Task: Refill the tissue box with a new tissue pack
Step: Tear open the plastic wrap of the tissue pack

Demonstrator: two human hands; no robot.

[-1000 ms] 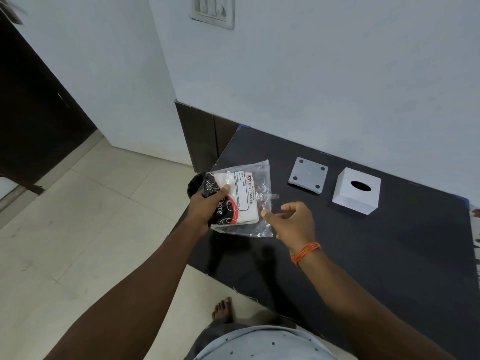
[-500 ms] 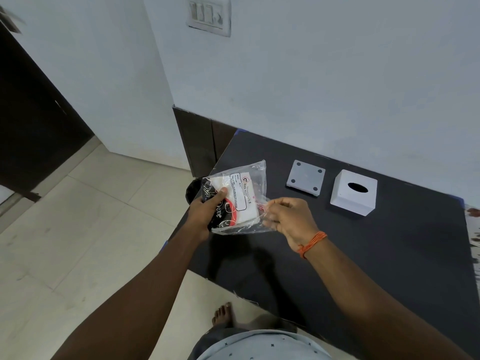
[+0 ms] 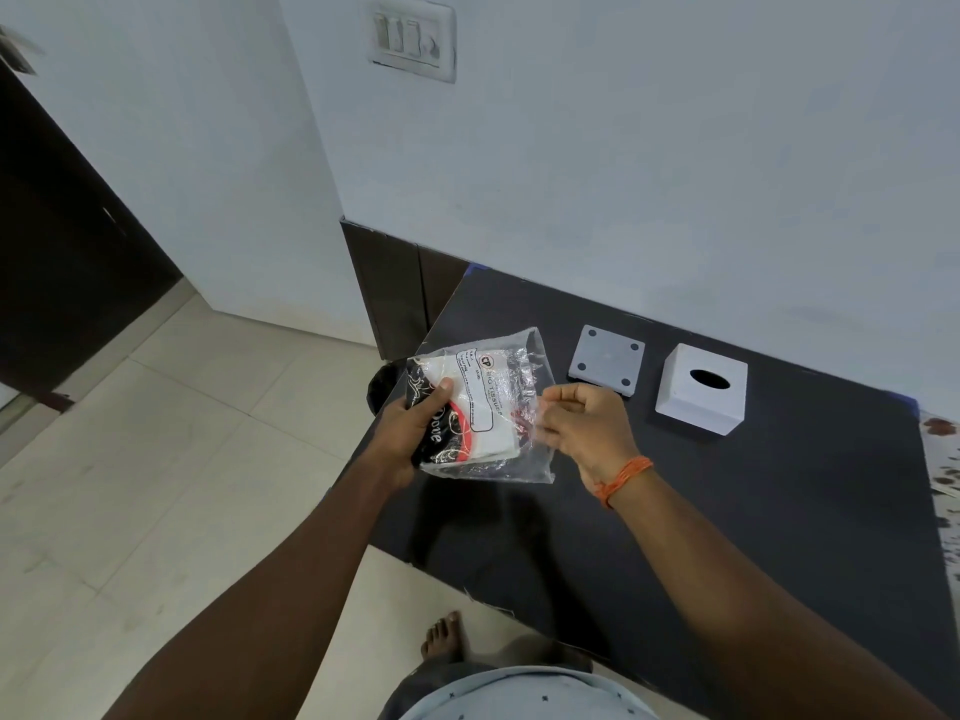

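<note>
Tissue pack (image 3: 480,413) held above worktop (image 3: 753,511) edge, left hand (image 3: 415,433) clamped round its printed end, right hand (image 3: 582,428) pinching clear wrapper flap; pull flap sideways, keep left grip firm; white tissue box (image 3: 701,389) and base plate (image 3: 605,360) wait beyond

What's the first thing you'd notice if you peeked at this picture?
The crinkly clear tissue pack, held up over the near left corner of the black table: the left hand grips it and the right hand pinches its edge. Behind, a white tissue box sits beside its grey base plate.
</note>
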